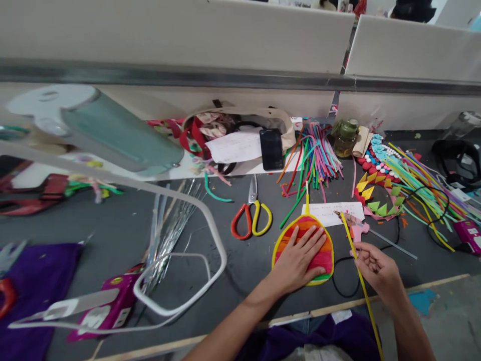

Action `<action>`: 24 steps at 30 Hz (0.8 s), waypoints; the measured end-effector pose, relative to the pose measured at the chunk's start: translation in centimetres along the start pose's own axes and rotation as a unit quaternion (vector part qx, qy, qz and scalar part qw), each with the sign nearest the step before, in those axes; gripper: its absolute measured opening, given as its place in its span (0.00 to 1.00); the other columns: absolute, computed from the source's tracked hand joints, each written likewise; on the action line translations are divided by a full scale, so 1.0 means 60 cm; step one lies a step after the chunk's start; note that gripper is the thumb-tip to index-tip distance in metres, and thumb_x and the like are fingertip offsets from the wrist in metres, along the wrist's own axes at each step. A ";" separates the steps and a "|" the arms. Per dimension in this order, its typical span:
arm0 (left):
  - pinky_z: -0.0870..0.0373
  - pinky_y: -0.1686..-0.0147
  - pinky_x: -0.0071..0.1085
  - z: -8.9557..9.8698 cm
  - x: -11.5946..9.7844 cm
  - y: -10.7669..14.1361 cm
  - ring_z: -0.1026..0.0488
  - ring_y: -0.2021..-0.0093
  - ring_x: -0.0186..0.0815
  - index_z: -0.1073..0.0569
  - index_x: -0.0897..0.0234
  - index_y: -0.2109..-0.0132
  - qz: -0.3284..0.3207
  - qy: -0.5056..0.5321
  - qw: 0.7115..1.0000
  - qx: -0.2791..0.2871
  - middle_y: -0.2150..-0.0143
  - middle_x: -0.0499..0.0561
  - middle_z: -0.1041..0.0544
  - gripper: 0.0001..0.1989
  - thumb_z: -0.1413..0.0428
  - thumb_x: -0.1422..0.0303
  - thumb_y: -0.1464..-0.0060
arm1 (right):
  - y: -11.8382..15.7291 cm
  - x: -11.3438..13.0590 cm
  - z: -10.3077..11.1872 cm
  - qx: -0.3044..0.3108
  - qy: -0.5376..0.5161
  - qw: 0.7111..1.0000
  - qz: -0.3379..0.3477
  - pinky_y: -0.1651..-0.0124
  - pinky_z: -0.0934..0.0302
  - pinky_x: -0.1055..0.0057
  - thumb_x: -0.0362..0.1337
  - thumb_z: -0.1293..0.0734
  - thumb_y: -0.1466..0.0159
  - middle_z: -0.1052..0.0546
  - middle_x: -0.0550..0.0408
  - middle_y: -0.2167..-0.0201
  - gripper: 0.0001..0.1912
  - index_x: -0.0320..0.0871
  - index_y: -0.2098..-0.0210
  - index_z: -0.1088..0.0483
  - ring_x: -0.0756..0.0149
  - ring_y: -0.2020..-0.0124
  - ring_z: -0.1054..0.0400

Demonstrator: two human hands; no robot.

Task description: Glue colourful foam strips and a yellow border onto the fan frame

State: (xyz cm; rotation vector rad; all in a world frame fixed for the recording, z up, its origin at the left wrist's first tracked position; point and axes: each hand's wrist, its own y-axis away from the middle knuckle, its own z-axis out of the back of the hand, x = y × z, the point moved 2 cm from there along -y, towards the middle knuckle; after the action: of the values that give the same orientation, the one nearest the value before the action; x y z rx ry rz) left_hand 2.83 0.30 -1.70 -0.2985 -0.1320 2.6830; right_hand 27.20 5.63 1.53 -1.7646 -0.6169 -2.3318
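My left hand (300,258) lies flat with fingers spread on a round red and orange striped piece (293,233) edged in yellow, with a yellow stem at its top. To the right, my right hand (378,268) pinches a long yellow pipe cleaner (363,286), which runs from above the hand down past the table's front edge. Just beyond that hand is a pink-handled glue gun (359,230). A paper strip with writing (330,214) lies behind the round piece. Scissors with one red and one yellow handle (251,219) rest to the left.
Bundles of coloured pipe cleaners (319,155), a black phone (271,149), a fabric bag (287,131) and a green jar (345,138) stand or lie along the back. A white lamp frame (221,250) reaches over the left side. A black cable (334,281) curls between the hands.
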 end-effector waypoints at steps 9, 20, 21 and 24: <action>0.70 0.29 0.55 0.004 0.002 -0.001 0.51 0.27 0.49 0.52 0.62 0.26 0.005 0.042 0.999 0.017 0.27 0.58 0.45 0.41 0.50 0.46 0.37 | 0.003 0.008 -0.026 0.017 0.086 0.996 0.034 0.74 0.40 0.76 0.40 0.34 0.38 0.27 0.57 0.73 0.17 0.44 0.50 0.24 0.71 0.77 0.36; 0.24 0.52 0.33 0.009 0.003 0.007 0.24 0.53 0.36 0.27 0.62 0.46 0.059 0.139 0.962 -0.227 0.53 0.56 0.21 0.13 0.48 0.74 0.35 | -0.005 0.022 -0.059 0.101 0.248 0.957 0.116 0.65 0.38 0.72 0.31 0.41 0.37 0.27 0.55 0.72 0.20 0.43 0.49 0.25 0.66 0.71 0.32; 0.24 0.53 0.32 0.007 0.002 0.006 0.24 0.52 0.36 0.29 0.61 0.43 0.059 0.128 0.964 -0.227 0.51 0.56 0.21 0.15 0.49 0.74 0.34 | -0.010 0.021 -0.063 0.108 0.247 0.957 0.109 0.64 0.38 0.72 0.30 0.40 0.38 0.26 0.55 0.72 0.21 0.43 0.49 0.25 0.66 0.71 0.31; 0.24 0.54 0.32 0.000 0.001 0.001 0.24 0.51 0.37 0.34 0.57 0.36 0.054 0.088 0.973 -0.207 0.47 0.56 0.23 0.21 0.52 0.74 0.33 | -0.024 0.018 -0.074 0.117 0.242 0.959 0.089 0.65 0.38 0.72 0.28 0.39 0.40 0.25 0.55 0.71 0.21 0.43 0.50 0.24 0.66 0.71 0.31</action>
State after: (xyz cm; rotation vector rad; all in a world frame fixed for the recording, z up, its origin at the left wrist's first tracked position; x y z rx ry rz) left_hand 2.75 0.25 -1.73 -0.6869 -0.6413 2.6995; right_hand 22.45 5.26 1.24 -1.0432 -0.5877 -2.3216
